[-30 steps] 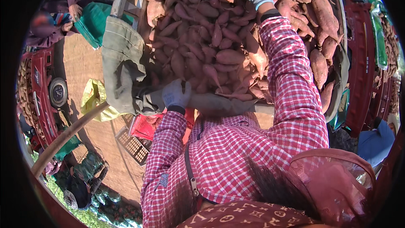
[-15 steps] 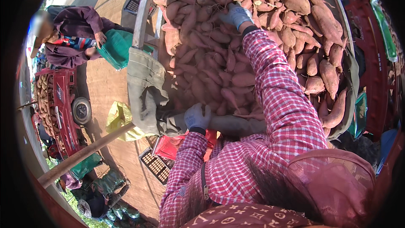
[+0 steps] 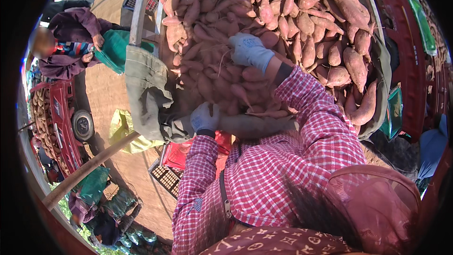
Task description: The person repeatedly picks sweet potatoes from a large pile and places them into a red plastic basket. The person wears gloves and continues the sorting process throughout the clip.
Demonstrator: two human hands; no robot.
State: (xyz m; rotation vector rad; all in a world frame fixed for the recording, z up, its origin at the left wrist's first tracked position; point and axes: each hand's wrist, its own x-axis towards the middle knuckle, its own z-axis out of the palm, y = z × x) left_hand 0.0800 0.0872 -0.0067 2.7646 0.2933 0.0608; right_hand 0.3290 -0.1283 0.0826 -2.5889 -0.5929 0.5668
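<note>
Sweet potatoes (image 3: 206,85) with reddish-purple skins fill a canvas-lined cargo bed. Over the middle of the heap is my right hand (image 3: 250,51) in a light blue-grey glove, its fingers closed round a sweet potato (image 3: 212,42); the blur and the glove hide part of it. A thin root dangles beside those fingers. My left hand (image 3: 204,117), gloved alike, lies at the near edge of the bed. Its fingers curl over the grey-green canvas edge (image 3: 255,126), and the thumb sticks up.
At the left a person (image 3: 71,33) holds a green crate (image 3: 115,49). A wooden pole (image 3: 89,172) slants past a yellow sack (image 3: 123,130). A black crate (image 3: 166,177) and red bag lie below the bed's edge. Red loaded vehicles stand on both sides.
My right hand has drawn back from the far part of the heap toward me and slightly left. The left hand stays on the canvas edge; the whole view has shifted a little.
</note>
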